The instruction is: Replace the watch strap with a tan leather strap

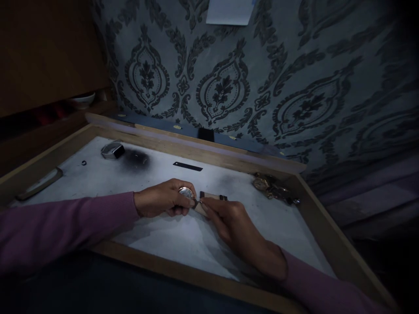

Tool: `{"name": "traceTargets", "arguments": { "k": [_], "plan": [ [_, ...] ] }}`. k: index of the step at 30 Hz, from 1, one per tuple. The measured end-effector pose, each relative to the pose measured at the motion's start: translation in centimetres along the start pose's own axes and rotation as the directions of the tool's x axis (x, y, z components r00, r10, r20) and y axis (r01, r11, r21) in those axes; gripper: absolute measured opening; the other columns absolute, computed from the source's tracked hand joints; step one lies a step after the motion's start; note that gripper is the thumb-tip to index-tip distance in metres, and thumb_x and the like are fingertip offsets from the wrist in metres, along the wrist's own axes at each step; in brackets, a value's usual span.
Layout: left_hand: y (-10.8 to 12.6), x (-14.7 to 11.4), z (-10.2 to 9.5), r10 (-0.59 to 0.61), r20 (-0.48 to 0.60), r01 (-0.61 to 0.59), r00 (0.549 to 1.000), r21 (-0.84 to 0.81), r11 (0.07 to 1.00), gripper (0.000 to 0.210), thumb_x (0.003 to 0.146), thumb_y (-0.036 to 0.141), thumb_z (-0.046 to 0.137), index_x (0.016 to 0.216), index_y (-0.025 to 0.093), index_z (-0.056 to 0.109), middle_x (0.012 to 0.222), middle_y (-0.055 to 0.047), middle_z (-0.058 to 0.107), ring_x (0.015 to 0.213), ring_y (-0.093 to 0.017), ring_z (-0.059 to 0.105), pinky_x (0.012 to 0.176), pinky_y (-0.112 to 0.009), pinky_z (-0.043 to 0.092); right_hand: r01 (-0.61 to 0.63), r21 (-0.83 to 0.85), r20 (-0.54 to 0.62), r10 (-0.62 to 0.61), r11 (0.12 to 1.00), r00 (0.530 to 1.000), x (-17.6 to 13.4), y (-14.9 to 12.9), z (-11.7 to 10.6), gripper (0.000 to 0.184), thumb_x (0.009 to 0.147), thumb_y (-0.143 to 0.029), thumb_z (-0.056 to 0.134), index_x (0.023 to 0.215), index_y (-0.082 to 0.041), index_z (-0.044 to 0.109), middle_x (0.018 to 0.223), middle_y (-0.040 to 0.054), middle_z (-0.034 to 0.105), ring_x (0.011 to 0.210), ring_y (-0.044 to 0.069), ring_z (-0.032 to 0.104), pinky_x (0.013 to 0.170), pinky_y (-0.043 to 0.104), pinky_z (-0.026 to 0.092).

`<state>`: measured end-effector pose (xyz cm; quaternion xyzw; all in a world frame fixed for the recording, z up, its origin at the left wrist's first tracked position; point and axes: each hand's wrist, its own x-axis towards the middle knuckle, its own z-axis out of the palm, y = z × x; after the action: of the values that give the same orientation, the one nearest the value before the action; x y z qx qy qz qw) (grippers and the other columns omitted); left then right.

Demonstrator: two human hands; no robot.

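Note:
In the middle of the head view, my left hand (166, 198) is closed round a round watch case (186, 192) with a shiny rim and a pale face. My right hand (229, 213) pinches a watch strap (199, 208), its pale side showing, right beside the case. Whether strap and case are joined is hidden by my fingers. Just behind my right fingers, a second strap piece (212, 196) with a dark buckle lies on the white surface (157, 244). Farther back rests a flat black strip (187, 166).
A wooden rim (324, 213) surrounds the surface. At the back left sits a watch with a rectangular dark face (113, 150); a curved strip (41, 185) lies at far left. Several watches (265, 184) are heaped at the right. A small dark ring (84, 163) lies left.

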<state>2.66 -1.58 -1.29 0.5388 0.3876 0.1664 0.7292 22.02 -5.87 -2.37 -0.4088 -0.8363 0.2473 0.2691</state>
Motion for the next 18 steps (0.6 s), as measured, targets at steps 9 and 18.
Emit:
{"name": "traceTargets", "arguments": {
  "k": [9,18],
  "plan": [
    [0.16,-0.04,-0.08,0.023,-0.004,-0.023,1.0,0.058,0.998,0.012,0.073,0.023,0.064,0.076,0.017,0.054,0.051,0.006,0.052,0.044,-0.006,0.038,0.043,-0.02,0.025,0.001,-0.047,-0.02,-0.002,0.999,1.0,-0.1,-0.21,0.05,0.028,0.093,-0.014,0.041,0.069,-0.017,0.054,0.06,-0.0012,0.053,0.051,0.011,0.046,0.051,0.024,0.034],
    [0.29,-0.02,-0.16,0.009,-0.014,-0.008,1.0,0.04,0.999,0.011,0.075,0.022,0.062,0.075,0.018,0.053,0.052,0.006,0.052,0.043,-0.006,0.039,0.043,-0.021,0.023,-0.014,-0.071,-0.021,0.013,0.997,1.0,-0.22,-0.1,-0.06,0.028,0.094,-0.016,0.04,0.075,-0.015,0.061,0.063,0.002,0.058,0.054,0.013,0.051,0.053,0.026,0.039]
  ]
}}
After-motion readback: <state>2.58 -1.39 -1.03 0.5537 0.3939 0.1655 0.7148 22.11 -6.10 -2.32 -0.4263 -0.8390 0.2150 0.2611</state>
